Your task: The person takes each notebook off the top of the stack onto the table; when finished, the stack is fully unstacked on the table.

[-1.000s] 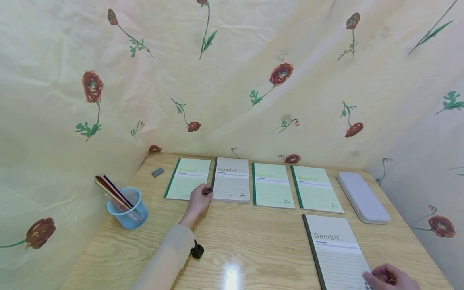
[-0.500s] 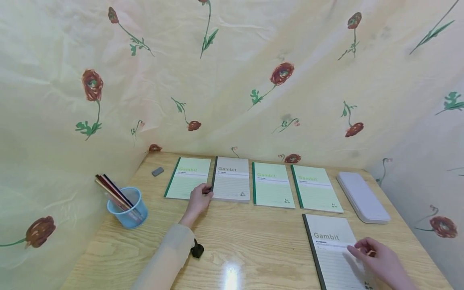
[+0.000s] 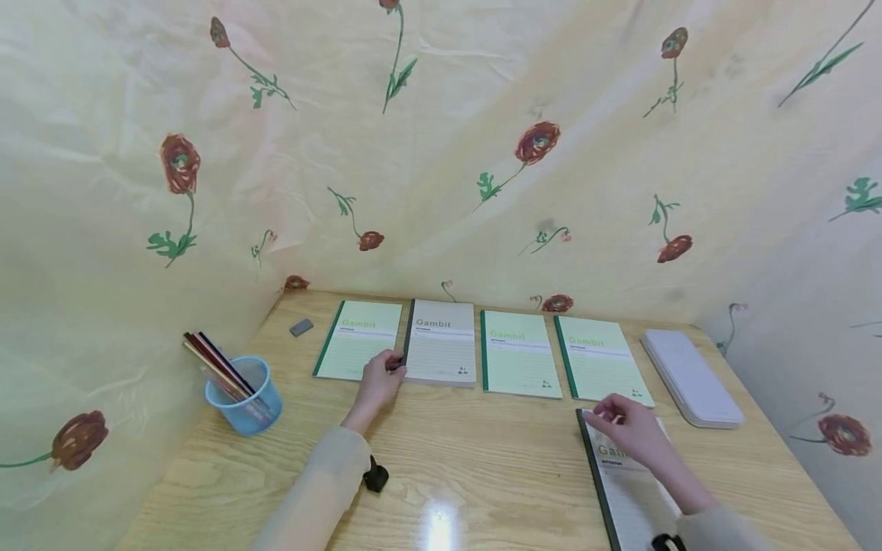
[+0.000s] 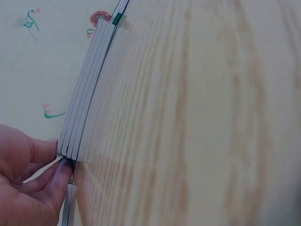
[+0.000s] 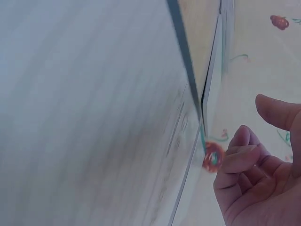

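In the head view my left hand (image 3: 377, 380) is at the lower left corner of a grey Gambit notebook stack (image 3: 444, 348). Close up in the left wrist view, the thumb lies on the top cover and the fingers sit under the corner, pinching the stack (image 4: 88, 89) of several notebooks. My right hand (image 3: 628, 430) hovers over the top part of a nearer grey notebook (image 3: 630, 497) with a dark spine. Its fingers are loosely curled, and the right wrist view shows the thumb apart from them with nothing held.
Green notebooks (image 3: 361, 337) (image 3: 520, 356) (image 3: 601, 360) flank the grey stack in a row along the back. At the right lies a pale oblong case (image 3: 691, 379). A blue cup (image 3: 251, 417) with pencils (image 3: 220, 367) and a grey eraser (image 3: 301, 327) are at the left.
My right hand has moved from the near notebook's lower right corner up and left, over its top part. The left hand and the notebooks have stayed in place.
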A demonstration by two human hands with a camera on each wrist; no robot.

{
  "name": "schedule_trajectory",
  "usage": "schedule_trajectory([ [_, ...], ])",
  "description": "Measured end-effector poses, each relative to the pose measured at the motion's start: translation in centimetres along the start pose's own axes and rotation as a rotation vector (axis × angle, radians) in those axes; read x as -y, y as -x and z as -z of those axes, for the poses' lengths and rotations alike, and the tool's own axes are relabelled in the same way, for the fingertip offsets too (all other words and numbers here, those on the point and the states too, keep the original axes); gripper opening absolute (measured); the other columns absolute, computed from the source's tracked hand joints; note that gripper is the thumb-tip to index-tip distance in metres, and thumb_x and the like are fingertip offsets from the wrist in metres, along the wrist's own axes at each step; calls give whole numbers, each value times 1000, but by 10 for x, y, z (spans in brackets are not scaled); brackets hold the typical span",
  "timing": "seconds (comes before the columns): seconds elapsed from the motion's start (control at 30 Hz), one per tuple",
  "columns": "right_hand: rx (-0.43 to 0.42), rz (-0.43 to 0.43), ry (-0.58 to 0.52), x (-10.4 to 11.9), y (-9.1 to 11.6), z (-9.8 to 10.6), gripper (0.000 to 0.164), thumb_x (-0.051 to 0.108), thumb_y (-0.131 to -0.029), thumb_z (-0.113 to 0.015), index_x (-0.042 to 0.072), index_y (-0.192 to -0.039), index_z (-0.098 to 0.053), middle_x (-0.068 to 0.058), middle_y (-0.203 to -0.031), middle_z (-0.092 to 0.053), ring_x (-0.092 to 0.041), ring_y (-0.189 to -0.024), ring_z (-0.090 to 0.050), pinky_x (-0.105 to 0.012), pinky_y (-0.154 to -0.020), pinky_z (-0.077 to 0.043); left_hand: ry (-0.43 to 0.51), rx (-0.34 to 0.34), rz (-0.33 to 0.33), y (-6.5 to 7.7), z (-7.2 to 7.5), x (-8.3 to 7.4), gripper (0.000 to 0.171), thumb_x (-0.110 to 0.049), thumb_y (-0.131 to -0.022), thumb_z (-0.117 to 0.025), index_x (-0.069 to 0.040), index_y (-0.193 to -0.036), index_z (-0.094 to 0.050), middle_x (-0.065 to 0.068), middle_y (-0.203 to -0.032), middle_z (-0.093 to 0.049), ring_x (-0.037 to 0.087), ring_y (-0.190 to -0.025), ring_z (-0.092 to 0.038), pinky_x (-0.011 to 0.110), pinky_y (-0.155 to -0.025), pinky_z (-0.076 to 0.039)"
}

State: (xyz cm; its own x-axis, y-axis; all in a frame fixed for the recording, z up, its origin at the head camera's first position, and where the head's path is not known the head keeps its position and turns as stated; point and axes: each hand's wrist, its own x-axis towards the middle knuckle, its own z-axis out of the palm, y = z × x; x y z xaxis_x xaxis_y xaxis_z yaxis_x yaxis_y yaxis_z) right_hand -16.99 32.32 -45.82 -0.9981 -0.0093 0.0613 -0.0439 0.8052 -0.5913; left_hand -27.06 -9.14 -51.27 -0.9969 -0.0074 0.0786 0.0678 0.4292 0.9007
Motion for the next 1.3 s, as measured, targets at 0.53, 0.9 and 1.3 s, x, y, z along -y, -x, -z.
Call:
schedule_trajectory([
  [0.53,93,40,-146,57,-72,-50,33,34,-93,-71,2,-97,-67,-5,-80,-63,-16,-68,-55,-30,-57,-46,-9,-4,0,0,-3,-2,28,0,-95,-63,5,-122,-63,18,-113,-67,33,-108,-62,46,-94,-50],
  [0.9,127,-21,-215,90,-105,-89,41,36,-96,-67,-1,-113,-66,-12,-80,-65,-18,-57,-60,-28,-52,-48,-5,-10,19,0,-2,-2,29,-2,-95,-63,4,-123,-63,19,-115,-66,34,-111,-61,46,-96,-49],
  [1.3,67,-94,-220,112,-129,-124,44,37,-95,-68,-4,-110,-68,-11,-85,-66,-18,-63,-62,-29,-61,-51,-6,-11,6,1,-1,-4,27,1,-94,-63,6,-121,-63,20,-114,-66,35,-109,-61,48,-95,-49],
])
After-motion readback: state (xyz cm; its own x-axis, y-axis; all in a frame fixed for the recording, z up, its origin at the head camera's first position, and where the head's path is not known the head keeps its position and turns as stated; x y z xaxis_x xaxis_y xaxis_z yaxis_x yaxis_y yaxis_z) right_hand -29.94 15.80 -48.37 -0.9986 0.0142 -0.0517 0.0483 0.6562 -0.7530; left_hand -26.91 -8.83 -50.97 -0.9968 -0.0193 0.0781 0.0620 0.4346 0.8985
